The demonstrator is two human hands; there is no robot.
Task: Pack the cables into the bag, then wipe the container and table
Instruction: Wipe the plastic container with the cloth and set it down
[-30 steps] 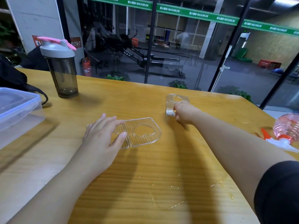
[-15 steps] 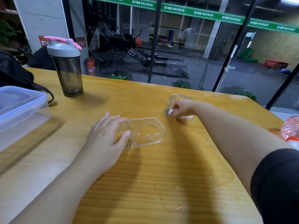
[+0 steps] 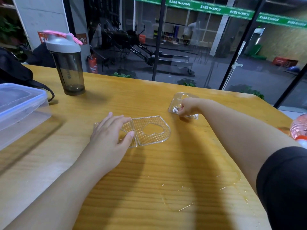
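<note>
A clear ribbed plastic container with heart-shaped recesses [image 3: 152, 131] lies opened flat on the wooden table [image 3: 149, 171]. My left hand [image 3: 111, 131] rests flat on its left half, fingers spread. Farther right, a second clear ribbed container [image 3: 178, 101] lies on the table, and my right hand [image 3: 186, 107] pinches its near edge with curled fingers. A black bag [image 3: 15, 72] sits at the far left edge. No cables show.
A grey shaker bottle with a pink lid [image 3: 68, 63] stands at the back left. A large clear lidded box [image 3: 18, 103] sits at the left. A pink spray bottle [image 3: 299, 128] lies at the right edge. Water puddles [image 3: 182, 196] wet the near table.
My right hand has shifted slightly on the far container and lifted or slid its near edge. My left hand stays on the flat container.
</note>
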